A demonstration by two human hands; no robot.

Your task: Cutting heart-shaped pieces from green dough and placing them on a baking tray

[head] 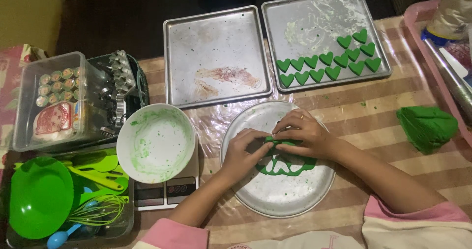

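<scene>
The green dough lies as a thin rolled sheet on the round metal plate, which sits near the middle of the surface, toward its near edge. Heart-shaped holes already cut into the sheet leave only narrow strips between them. It looks soft, light and slightly sticky, so it would probably tear or stretch if pulled by one strip. Lifting from under an edge with flat fingertips, or gathering the scraps together, seems the safer hold.

The left hand comes in from the near edge, wrist bent, fingers curled down, its grip pressed onto the far rim of the dough. The right hand reaches across from the right, palm down, a ring on one finger, its grip pinching the same far edge of the dough. Both sets of fingertips meet there.

Left of the plate, a white bowl smeared with green stands on a kitchen scale. Along the far edge sit two square trays, the left tray bare and the right tray carrying rows of green dough hearts. A lump of spare dough rests near the right edge. At the left edge are a clear box of cutters and a bin of green utensils.
</scene>
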